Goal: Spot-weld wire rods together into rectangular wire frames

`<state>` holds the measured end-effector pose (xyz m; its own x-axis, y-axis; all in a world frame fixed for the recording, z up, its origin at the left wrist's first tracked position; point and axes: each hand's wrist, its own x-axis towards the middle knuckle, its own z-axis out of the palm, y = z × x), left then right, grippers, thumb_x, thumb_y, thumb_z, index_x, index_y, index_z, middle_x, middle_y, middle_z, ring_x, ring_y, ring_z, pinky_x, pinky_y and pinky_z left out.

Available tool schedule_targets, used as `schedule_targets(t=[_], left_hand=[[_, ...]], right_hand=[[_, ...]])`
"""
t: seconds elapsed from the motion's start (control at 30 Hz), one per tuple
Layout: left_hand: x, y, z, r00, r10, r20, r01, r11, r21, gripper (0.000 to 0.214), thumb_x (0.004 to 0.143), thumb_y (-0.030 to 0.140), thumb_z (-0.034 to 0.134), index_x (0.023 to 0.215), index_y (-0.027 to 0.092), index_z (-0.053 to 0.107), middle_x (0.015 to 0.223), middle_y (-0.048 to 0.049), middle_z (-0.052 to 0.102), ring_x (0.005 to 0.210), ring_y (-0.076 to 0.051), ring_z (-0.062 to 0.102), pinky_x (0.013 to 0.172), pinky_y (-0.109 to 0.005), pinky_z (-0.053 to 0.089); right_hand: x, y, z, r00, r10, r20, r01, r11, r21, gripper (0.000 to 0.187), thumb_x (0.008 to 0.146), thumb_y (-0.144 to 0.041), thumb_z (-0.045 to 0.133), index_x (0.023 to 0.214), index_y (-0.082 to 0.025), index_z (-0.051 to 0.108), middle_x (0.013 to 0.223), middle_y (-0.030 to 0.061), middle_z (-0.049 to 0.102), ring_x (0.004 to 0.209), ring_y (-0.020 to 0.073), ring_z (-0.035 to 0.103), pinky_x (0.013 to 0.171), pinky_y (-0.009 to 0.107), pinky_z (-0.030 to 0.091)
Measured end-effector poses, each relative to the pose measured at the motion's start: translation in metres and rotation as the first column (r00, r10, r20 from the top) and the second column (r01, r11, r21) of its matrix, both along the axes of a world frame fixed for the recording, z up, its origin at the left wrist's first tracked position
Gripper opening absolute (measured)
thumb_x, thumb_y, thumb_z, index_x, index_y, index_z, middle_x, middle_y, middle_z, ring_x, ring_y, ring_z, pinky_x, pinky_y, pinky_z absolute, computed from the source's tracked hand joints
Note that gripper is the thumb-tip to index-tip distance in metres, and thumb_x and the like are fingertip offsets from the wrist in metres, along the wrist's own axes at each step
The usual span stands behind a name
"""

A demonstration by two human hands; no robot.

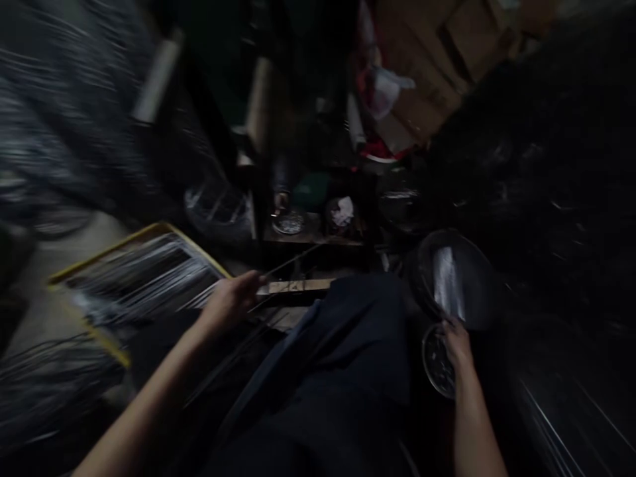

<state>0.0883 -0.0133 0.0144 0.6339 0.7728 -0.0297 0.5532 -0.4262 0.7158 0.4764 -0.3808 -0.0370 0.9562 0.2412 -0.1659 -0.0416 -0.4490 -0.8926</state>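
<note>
The scene is dark and smeared by motion. My left hand, at left of centre, is closed around a thin rod that points away toward the low bench. To the right, my right hand is at the rim of a round dish with small shiny pieces in it. Its fingers are too blurred to show whether they hold anything. Just beyond that hand stands a dark round tub with a pale, shiny bundle inside.
A yellow-rimmed tray of long thin rods lies left. On the bench ahead are a small dish of shiny pieces and a container with white material. Cardboard is piled at the back; dark plastic sheeting covers the right.
</note>
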Motion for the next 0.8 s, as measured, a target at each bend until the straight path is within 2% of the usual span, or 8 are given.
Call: schedule_targets(t=[0.1, 0.17, 0.27, 0.37, 0.47, 0.53, 0.67, 0.8], left_hand=[[0.003, 0.008, -0.002, 0.995, -0.054, -0.081, 0.060, 0.995, 0.076, 0.035, 0.090, 0.042, 0.038, 0.066, 0.017, 0.045, 0.053, 0.0021, 0.040, 0.049, -0.008, 0.033, 0.051, -0.020, 0.025], [0.005, 0.007, -0.005, 0.992, -0.027, -0.126, 0.044, 0.990, 0.132, 0.034, 0.091, 0.042, 0.036, 0.067, 0.018, 0.043, 0.053, 0.0018, 0.039, 0.047, -0.010, 0.033, 0.051, -0.023, 0.022], [-0.001, 0.002, -0.006, 0.990, -0.006, -0.142, 0.033, 0.982, 0.186, 0.036, 0.094, 0.042, 0.034, 0.069, 0.019, 0.044, 0.054, 0.0005, 0.042, 0.048, -0.012, 0.037, 0.052, -0.024, 0.021], [-0.010, 0.002, -0.008, 0.983, 0.024, -0.180, 0.014, 0.979, 0.205, 0.036, 0.096, 0.040, 0.032, 0.072, 0.019, 0.048, 0.055, -0.0009, 0.047, 0.049, -0.013, 0.040, 0.053, -0.025, 0.022], [-0.004, 0.012, -0.011, 0.955, 0.039, -0.295, 0.017, 0.983, 0.183, 0.035, 0.098, 0.036, 0.032, 0.078, 0.018, 0.054, 0.062, -0.0042, 0.057, 0.054, -0.015, 0.049, 0.054, -0.025, 0.023], [0.009, 0.020, -0.014, 0.937, 0.024, -0.349, 0.036, 0.986, 0.163, 0.032, 0.098, 0.034, 0.035, 0.082, 0.018, 0.057, 0.069, -0.0066, 0.062, 0.061, -0.017, 0.056, 0.055, -0.026, 0.024], [0.032, 0.023, -0.022, 0.942, -0.015, -0.336, 0.069, 0.987, 0.148, 0.030, 0.098, 0.035, 0.037, 0.088, 0.020, 0.061, 0.076, -0.0073, 0.067, 0.067, -0.020, 0.061, 0.055, -0.027, 0.020], [0.024, 0.011, -0.029, 0.967, 0.020, -0.256, 0.025, 0.985, 0.171, 0.033, 0.100, 0.036, 0.034, 0.085, 0.018, 0.057, 0.071, -0.0059, 0.064, 0.064, -0.019, 0.059, 0.055, -0.027, 0.022]], right_hand=[[-0.011, 0.074, 0.016, 0.982, 0.146, -0.116, -0.116, 0.966, 0.233, 0.050, 0.059, -0.046, 0.082, 0.094, -0.014, 0.068, 0.075, 0.0052, 0.068, 0.062, 0.0166, 0.065, 0.059, 0.030, 0.054], [-0.038, 0.130, 0.030, 0.950, 0.286, -0.125, -0.228, 0.910, 0.346, 0.051, 0.061, -0.047, 0.083, 0.097, -0.013, 0.068, 0.084, 0.0098, 0.071, 0.067, 0.0180, 0.068, 0.061, 0.029, 0.055], [-0.096, 0.209, 0.037, 0.875, 0.459, -0.154, -0.376, 0.845, 0.381, 0.045, 0.066, -0.052, 0.079, 0.083, -0.014, 0.063, 0.071, 0.0072, 0.069, 0.054, 0.0159, 0.065, 0.048, 0.023, 0.049], [-0.152, 0.264, 0.025, 0.769, 0.604, -0.210, -0.491, 0.768, 0.410, 0.044, 0.069, -0.055, 0.075, 0.077, -0.015, 0.059, 0.064, 0.0035, 0.066, 0.047, 0.0131, 0.061, 0.042, 0.019, 0.045], [-0.189, 0.289, 0.006, 0.725, 0.635, -0.267, -0.493, 0.749, 0.443, 0.041, 0.070, -0.053, 0.074, 0.075, -0.015, 0.058, 0.062, 0.0017, 0.064, 0.045, 0.0106, 0.058, 0.041, 0.017, 0.041], [-0.199, 0.296, -0.006, 0.753, 0.575, -0.320, -0.402, 0.786, 0.469, 0.040, 0.067, -0.051, 0.074, 0.074, -0.015, 0.057, 0.061, 0.0001, 0.063, 0.044, 0.0092, 0.055, 0.040, 0.016, 0.039], [-0.199, 0.302, -0.023, 0.819, 0.374, -0.435, -0.148, 0.870, 0.470, 0.043, 0.060, -0.051, 0.076, 0.074, -0.016, 0.055, 0.059, -0.0025, 0.060, 0.044, 0.0081, 0.052, 0.040, 0.017, 0.037], [-0.198, 0.313, -0.021, 0.843, 0.354, -0.406, -0.128, 0.864, 0.488, 0.043, 0.060, -0.051, 0.076, 0.077, -0.016, 0.055, 0.060, -0.0033, 0.059, 0.045, 0.0075, 0.050, 0.043, 0.017, 0.036]])
